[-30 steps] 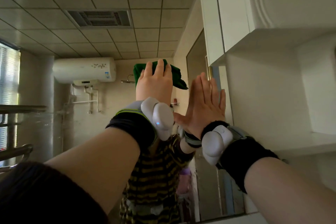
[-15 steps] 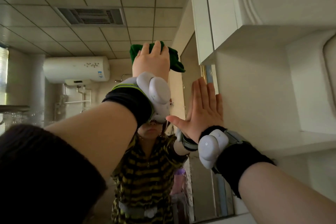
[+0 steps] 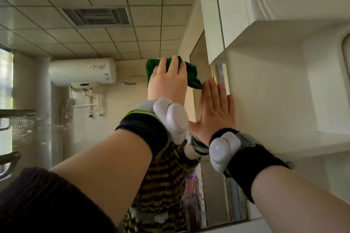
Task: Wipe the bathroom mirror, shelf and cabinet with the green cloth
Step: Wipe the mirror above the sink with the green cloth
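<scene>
Mirror: green cloth under left hand

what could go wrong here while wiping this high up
The bare right hand looks pressed flat on the mirror, so it may leave prints. The green cloth is only pinned by the left hand with straight fingers, one corner hanging loose, so it might slip. The cabinet overhangs close by; knuckles could knock it.

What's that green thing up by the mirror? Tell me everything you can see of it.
Dark green and soft-looking, like towelling, the green cloth is bunched, not spread flat. The left hand presses it against the mirror with straight fingers laid over its middle, so only its upper left part and a corner drooping lower right show. It sits high on the glass.
</scene>
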A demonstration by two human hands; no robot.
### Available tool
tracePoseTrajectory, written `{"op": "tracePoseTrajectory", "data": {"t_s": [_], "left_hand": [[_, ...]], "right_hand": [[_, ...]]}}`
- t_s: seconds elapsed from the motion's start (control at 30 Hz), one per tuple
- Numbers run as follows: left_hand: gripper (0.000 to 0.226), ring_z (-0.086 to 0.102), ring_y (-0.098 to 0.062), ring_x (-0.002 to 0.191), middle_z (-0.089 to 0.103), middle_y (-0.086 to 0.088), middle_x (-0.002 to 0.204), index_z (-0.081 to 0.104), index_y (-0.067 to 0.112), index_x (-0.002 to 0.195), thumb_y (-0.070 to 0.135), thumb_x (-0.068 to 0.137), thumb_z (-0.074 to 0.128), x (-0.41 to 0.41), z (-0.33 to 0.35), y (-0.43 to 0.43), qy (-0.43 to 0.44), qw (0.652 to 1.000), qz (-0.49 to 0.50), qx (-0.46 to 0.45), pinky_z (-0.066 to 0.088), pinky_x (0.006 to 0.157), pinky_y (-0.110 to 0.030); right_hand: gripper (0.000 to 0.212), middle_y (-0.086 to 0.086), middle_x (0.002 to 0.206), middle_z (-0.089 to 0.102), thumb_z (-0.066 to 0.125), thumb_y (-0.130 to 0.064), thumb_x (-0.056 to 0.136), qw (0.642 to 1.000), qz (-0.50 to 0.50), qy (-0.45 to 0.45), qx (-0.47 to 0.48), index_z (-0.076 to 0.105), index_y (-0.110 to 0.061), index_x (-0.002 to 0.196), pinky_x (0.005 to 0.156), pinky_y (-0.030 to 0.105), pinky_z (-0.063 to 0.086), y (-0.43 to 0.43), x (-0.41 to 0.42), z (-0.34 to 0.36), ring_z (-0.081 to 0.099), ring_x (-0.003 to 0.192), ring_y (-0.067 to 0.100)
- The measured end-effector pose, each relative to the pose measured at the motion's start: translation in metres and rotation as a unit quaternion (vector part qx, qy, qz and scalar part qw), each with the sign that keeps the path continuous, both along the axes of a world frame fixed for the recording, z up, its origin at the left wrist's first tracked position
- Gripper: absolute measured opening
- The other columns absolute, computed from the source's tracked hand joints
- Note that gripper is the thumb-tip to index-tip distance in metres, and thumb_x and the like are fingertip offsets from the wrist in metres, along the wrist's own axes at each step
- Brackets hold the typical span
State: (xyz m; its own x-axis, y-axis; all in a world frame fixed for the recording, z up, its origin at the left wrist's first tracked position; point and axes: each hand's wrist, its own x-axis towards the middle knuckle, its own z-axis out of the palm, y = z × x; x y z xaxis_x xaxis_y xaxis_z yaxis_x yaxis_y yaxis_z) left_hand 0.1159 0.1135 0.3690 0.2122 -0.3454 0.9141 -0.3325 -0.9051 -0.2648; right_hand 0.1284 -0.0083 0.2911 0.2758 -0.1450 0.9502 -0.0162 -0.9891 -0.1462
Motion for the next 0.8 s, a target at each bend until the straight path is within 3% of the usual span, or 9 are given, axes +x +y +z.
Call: {"op": "tracePoseTrajectory", "data": {"t_s": [0.13, 0.2, 0.4, 0.5, 0.67, 0.8], "left_hand": [[0.051, 0.009, -0.030, 0.142, 0.011, -0.006, 0.156, 0.015, 0.013, 0.148, 0.015, 0.100, 0.029, -0.003, -0.017, -0.007, 0.009, 1.000, -0.009, 0.008, 0.020, 0.114, -0.039], [0.050, 0.009, -0.030, 0.142, 0.010, -0.006, 0.156, 0.014, 0.012, 0.149, 0.014, 0.100, 0.026, -0.003, -0.022, -0.009, 0.008, 1.000, -0.010, 0.010, 0.018, 0.115, -0.039], [0.048, 0.008, -0.027, 0.143, 0.011, -0.003, 0.156, 0.017, 0.015, 0.148, 0.017, 0.101, 0.026, -0.002, -0.022, -0.008, 0.004, 1.000, -0.013, 0.006, 0.015, 0.113, -0.038], [0.049, 0.009, -0.026, 0.143, 0.011, -0.003, 0.156, 0.018, 0.015, 0.148, 0.017, 0.100, 0.029, -0.003, -0.022, -0.010, 0.007, 1.000, -0.014, 0.003, 0.016, 0.113, -0.038], [0.053, 0.009, -0.027, 0.143, 0.011, -0.004, 0.156, 0.016, 0.015, 0.149, 0.021, 0.100, 0.035, -0.001, -0.017, -0.012, 0.008, 1.000, -0.003, 0.012, 0.017, 0.115, -0.037], [0.052, 0.011, -0.027, 0.142, 0.012, -0.003, 0.156, 0.018, 0.015, 0.148, 0.022, 0.099, 0.036, -0.002, -0.009, -0.019, 0.001, 1.000, -0.005, 0.010, 0.018, 0.113, -0.037]], "right_hand": [[0.112, -0.011, 0.149, -0.024, 0.006, -0.090, 0.057, 1.000, 0.007, 0.001, 0.002, -0.020, -0.023, 0.142, 0.110, 0.032, -0.021, -0.002, 0.002, 0.000, -0.028, 0.135, 0.008], [0.108, -0.010, 0.150, -0.025, 0.015, -0.086, 0.059, 1.000, 0.004, 0.006, 0.003, -0.027, -0.024, 0.138, 0.111, 0.034, -0.019, -0.003, 0.002, -0.001, -0.032, 0.132, 0.007], [0.113, -0.015, 0.141, -0.036, 0.019, -0.088, 0.059, 1.000, 0.012, 0.000, 0.009, -0.024, -0.023, 0.142, 0.107, 0.031, -0.025, -0.002, 0.001, 0.002, -0.031, 0.132, 0.005], [0.115, -0.011, 0.150, -0.026, 0.018, -0.090, 0.060, 1.000, 0.005, 0.003, 0.006, -0.019, -0.021, 0.144, 0.106, 0.030, -0.025, -0.008, 0.001, 0.002, -0.028, 0.136, 0.008], [0.119, -0.006, 0.151, -0.025, -0.005, -0.092, 0.052, 0.999, -0.013, -0.005, 0.047, -0.019, -0.018, 0.144, 0.104, 0.029, -0.028, -0.014, -0.001, 0.005, -0.030, 0.135, 0.011], [0.123, 0.000, 0.153, -0.023, 0.002, -0.091, 0.051, 0.997, 0.015, 0.008, 0.078, -0.018, -0.013, 0.145, 0.110, 0.029, -0.015, -0.015, -0.001, 0.007, -0.020, 0.139, 0.014]]}}
